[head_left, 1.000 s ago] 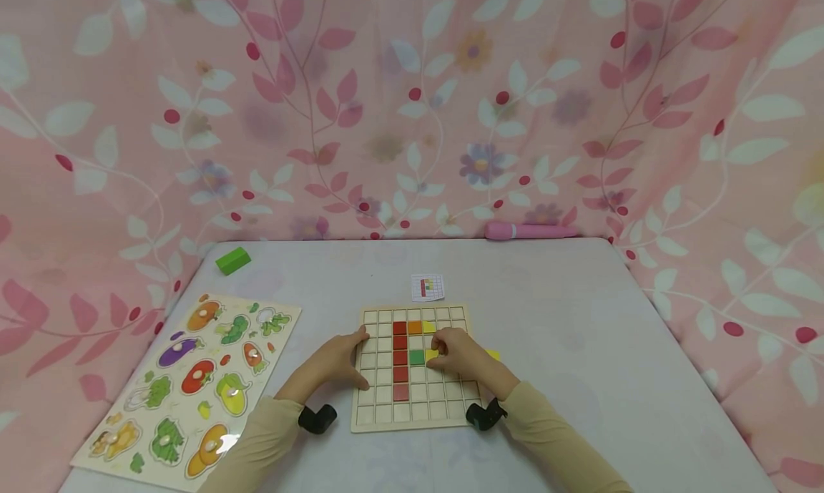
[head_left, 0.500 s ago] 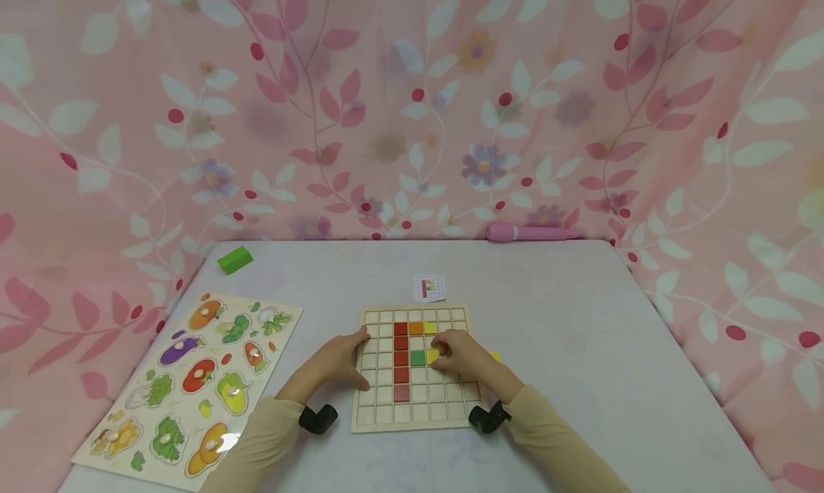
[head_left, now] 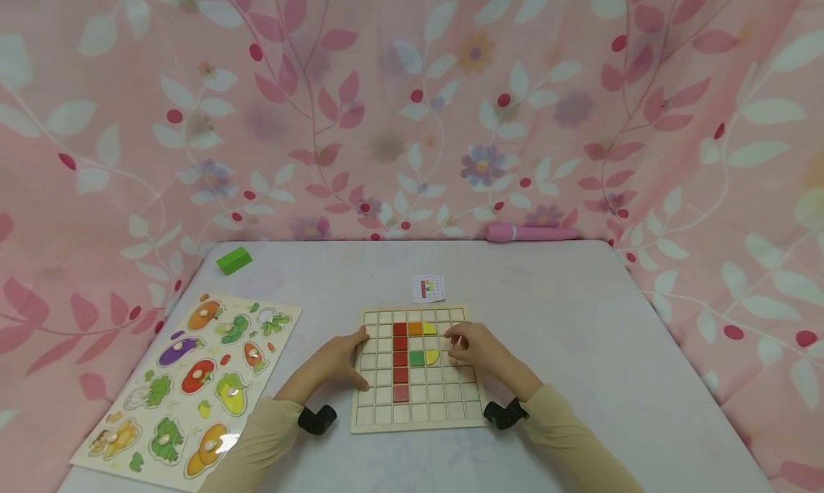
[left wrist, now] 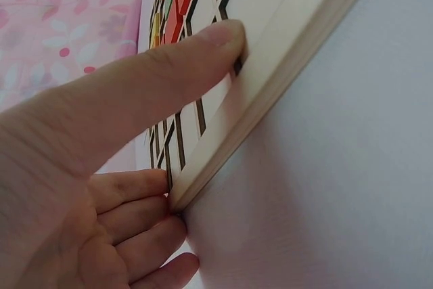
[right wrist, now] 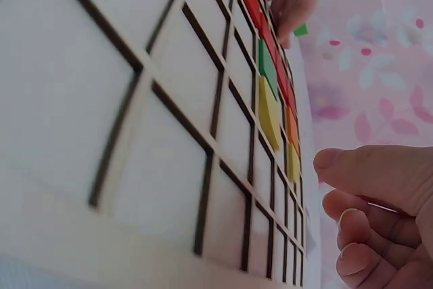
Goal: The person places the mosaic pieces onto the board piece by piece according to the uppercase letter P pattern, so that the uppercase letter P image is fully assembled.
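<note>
A wooden grid board (head_left: 445,411) lies mid-table with coloured pieces in its cells. Red squares (head_left: 400,359) form a column; an orange square (head_left: 415,328) and a rounded yellow piece (head_left: 429,328) run right from its top. Lower down, a green square (head_left: 417,358) sits beside another rounded yellow piece (head_left: 432,358). My left hand (head_left: 335,364) rests at the board's left edge, its thumb (left wrist: 203,42) on the top face and fingers against the rim. My right hand (head_left: 481,350) hovers over the right-hand cells, fingers loosely bent, with nothing visible between thumb and fingers (right wrist: 358,258).
A small printed pattern card (head_left: 428,288) lies beyond the board. At left is a vegetable puzzle board (head_left: 228,360), with a green block (head_left: 234,260) behind it. A pink stick-like object (head_left: 531,232) lies along the table's back edge, before a floral curtain (head_left: 386,121).
My right hand has let go of the lower yellow piece, which stays beside the green square, and has moved right. The left hand keeps its place. The yellow spot right of the board is now hidden.
</note>
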`<move>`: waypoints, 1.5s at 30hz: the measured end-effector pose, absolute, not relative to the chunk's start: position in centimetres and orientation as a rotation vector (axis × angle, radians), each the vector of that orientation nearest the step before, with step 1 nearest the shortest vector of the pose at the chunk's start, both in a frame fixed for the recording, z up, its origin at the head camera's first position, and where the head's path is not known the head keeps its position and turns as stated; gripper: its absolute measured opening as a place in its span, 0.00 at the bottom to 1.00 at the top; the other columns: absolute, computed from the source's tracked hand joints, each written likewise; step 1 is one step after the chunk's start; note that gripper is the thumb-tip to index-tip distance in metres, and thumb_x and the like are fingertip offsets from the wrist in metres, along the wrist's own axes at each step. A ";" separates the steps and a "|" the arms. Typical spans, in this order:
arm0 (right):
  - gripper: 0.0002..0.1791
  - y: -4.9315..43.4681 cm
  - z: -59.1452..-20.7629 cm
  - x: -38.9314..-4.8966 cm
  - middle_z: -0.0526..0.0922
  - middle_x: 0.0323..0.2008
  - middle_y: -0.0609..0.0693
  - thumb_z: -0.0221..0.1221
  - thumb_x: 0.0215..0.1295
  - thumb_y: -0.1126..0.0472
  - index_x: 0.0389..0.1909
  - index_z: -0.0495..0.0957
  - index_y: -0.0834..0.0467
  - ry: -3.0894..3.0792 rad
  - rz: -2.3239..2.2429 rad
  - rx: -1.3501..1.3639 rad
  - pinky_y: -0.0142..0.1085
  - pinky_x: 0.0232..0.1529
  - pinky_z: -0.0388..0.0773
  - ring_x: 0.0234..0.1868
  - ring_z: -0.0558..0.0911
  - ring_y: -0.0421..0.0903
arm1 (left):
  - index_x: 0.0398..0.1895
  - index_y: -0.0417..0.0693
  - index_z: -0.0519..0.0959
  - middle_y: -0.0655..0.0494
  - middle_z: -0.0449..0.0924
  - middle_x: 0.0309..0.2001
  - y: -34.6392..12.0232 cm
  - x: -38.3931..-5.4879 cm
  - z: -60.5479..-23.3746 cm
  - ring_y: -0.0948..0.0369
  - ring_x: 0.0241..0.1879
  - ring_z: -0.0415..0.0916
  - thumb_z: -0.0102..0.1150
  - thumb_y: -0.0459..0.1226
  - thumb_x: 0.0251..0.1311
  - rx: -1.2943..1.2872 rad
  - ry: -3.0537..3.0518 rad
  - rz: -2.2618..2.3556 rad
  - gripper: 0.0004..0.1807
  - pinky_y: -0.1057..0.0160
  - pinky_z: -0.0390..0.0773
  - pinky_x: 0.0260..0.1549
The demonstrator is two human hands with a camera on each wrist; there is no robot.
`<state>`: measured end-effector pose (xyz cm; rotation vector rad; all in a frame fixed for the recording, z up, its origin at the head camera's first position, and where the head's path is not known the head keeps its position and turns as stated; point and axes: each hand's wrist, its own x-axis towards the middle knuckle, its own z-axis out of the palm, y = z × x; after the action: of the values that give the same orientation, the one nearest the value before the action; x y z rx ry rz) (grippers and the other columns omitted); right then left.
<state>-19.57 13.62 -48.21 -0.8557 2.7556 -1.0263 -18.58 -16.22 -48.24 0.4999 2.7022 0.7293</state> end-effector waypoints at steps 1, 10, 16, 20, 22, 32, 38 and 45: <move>0.13 13.9 -48.1 -19.6 0.74 0.27 0.45 0.63 0.51 0.69 0.39 0.78 0.66 2.766 -1.026 -0.838 0.30 0.22 0.68 0.23 0.68 0.39 | 0.63 0.37 0.61 0.42 0.61 0.61 -16.2 -18.6 -48.2 0.46 0.58 0.60 0.78 0.44 0.25 0.501 2.700 0.733 0.55 0.51 0.61 0.54; 0.13 16.4 -47.1 -19.6 0.77 0.30 0.50 0.63 0.49 0.70 0.39 0.78 0.67 2.862 -1.054 -0.735 0.30 0.21 0.67 0.23 0.67 0.40 | 0.63 0.38 0.61 0.44 0.59 0.63 -16.3 -18.9 -48.3 0.47 0.59 0.58 0.78 0.44 0.25 0.489 2.707 0.731 0.55 0.52 0.59 0.55; 0.15 18.1 -46.9 -19.0 0.78 0.31 0.52 0.66 0.47 0.68 0.38 0.78 0.67 2.882 -1.062 -0.696 0.30 0.20 0.66 0.21 0.66 0.40 | 0.63 0.39 0.61 0.44 0.59 0.63 -16.4 -18.8 -48.5 0.47 0.59 0.58 0.78 0.44 0.25 0.480 2.690 0.734 0.55 0.52 0.60 0.55; 0.15 19.0 -47.0 -18.6 0.77 0.31 0.52 0.67 0.45 0.67 0.36 0.78 0.66 2.863 -1.034 -0.621 0.30 0.20 0.66 0.22 0.66 0.41 | 0.63 0.39 0.62 0.44 0.58 0.63 -16.3 -18.7 -48.4 0.47 0.59 0.58 0.78 0.44 0.25 0.483 2.688 0.735 0.55 0.52 0.59 0.55; 0.15 19.4 -47.0 -18.5 0.76 0.31 0.51 0.68 0.44 0.67 0.35 0.78 0.65 2.848 -1.010 -0.588 0.31 0.20 0.66 0.22 0.66 0.41 | 0.63 0.39 0.62 0.44 0.59 0.63 -16.3 -18.7 -48.4 0.47 0.59 0.58 0.78 0.44 0.25 0.488 2.697 0.726 0.55 0.52 0.60 0.55; 0.15 20.8 -48.1 -18.5 0.74 0.28 0.47 0.68 0.41 0.69 0.33 0.77 0.63 2.784 -0.911 -0.624 0.32 0.23 0.66 0.25 0.67 0.43 | 0.63 0.38 0.61 0.43 0.60 0.62 -16.3 -18.7 -48.2 0.47 0.59 0.59 0.78 0.44 0.25 0.502 2.697 0.733 0.55 0.52 0.60 0.55; 0.13 20.9 -48.5 -18.6 0.74 0.26 0.46 0.68 0.41 0.70 0.30 0.77 0.63 2.765 -0.919 -0.645 0.32 0.23 0.67 0.25 0.68 0.43 | 0.63 0.38 0.61 0.43 0.59 0.62 -16.2 -18.5 -48.3 0.47 0.59 0.58 0.78 0.44 0.25 0.516 2.692 0.739 0.55 0.53 0.60 0.55; 0.13 20.9 -48.8 -18.6 0.74 0.26 0.44 0.68 0.41 0.68 0.30 0.77 0.62 2.744 -0.870 -0.615 0.32 0.25 0.68 0.25 0.68 0.42 | 0.62 0.38 0.62 0.43 0.60 0.62 -16.3 -18.5 -48.2 0.47 0.58 0.59 0.78 0.45 0.25 0.525 2.704 0.739 0.55 0.52 0.60 0.54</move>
<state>-18.64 20.88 -48.80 -0.6150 2.7444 -0.8699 -18.54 -16.30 -48.23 0.5252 2.7039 0.7394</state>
